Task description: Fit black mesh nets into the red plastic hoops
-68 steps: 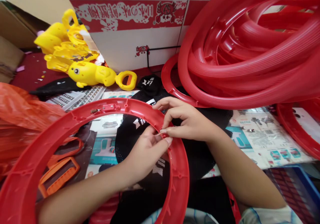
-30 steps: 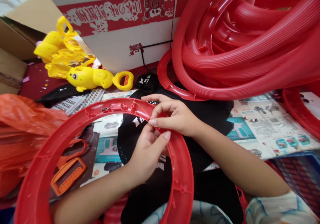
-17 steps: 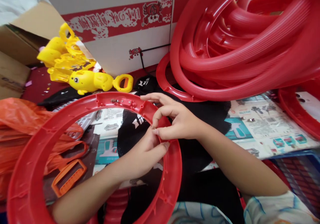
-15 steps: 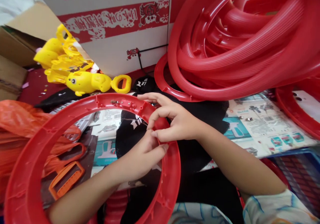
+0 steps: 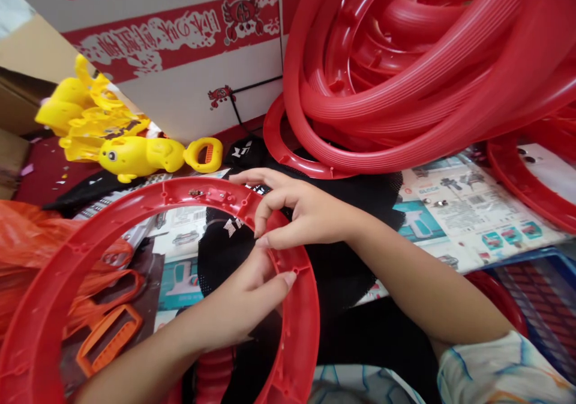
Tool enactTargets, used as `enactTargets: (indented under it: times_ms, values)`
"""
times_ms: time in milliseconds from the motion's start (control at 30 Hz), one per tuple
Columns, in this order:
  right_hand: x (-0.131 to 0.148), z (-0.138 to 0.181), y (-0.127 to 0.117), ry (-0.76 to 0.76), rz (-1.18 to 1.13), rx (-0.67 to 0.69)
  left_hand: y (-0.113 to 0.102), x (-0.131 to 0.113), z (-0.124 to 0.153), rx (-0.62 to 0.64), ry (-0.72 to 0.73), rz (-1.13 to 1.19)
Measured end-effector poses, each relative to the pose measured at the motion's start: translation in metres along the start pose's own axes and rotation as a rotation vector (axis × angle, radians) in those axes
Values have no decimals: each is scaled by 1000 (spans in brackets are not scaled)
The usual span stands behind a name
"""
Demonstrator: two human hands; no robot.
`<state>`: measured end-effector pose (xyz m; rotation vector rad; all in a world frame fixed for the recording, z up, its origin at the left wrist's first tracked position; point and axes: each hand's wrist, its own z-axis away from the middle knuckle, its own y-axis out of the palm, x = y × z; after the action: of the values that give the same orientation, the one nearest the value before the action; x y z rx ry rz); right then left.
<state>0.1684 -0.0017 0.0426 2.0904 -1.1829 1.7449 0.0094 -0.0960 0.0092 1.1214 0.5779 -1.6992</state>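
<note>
Far left of the left grip: crumpled orange bag point(image 5: 27, 236), apart from both hands. Nearer the grip, seen through the ring's hole: orange handle point(image 5: 112, 350). Farther back, up and left of the grip: yellow toy point(image 5: 130, 155), more yellow pieces heaped behind it. Beyond both hands: printed carton point(image 5: 189, 101).

Red ring point(image 5: 301, 314) reaches from well left of the left grip to beneath the right one, channel side facing the wearer. In its channel, up and left of the hands: brown bit point(image 5: 195, 192) and small fitting point(image 5: 220, 195), side by side.

Left grip point(image 5: 252, 290) at the ring's inner edge, thumb on it; other fingers partly hidden, no telling how firmly it closes. Right grip point(image 5: 310, 212) just above: thumb and forefinger narrow, nearly meeting; anything pinched is too small to make out.

Progress, my judgement: partway. Parts look seated in the upper stretch; the stretch at the grips seems the one in hand. Channel farther left shows ribs and posts only. No cover on.

Right of the right grip: black cloth point(image 5: 378, 191), stacked red rings point(image 5: 405, 95), printed sheet point(image 5: 468, 212), blue basket point(image 5: 549, 253).
</note>
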Motion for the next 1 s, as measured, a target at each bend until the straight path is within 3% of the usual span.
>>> enactTargets:
  times_ms: [467, 733, 833, 900, 1000]
  values:
    - [-9, -3, 6, 76, -114, -114, -1, 2, 3, 68, 12, 57]
    - [-9, -2, 2, 106, -107, -68, 4, -7, 1, 97, -3, 95]
    - [-8, -2, 3, 76, -98, -78, 5, -6, -1, 104, -1, 205]
    - [-8, -2, 6, 46, -92, -86, 7, -6, -4, 53, 45, 330]
    - [-10, -2, 9, -5, -54, -94, 9, -7, -8, -135, 134, 476]
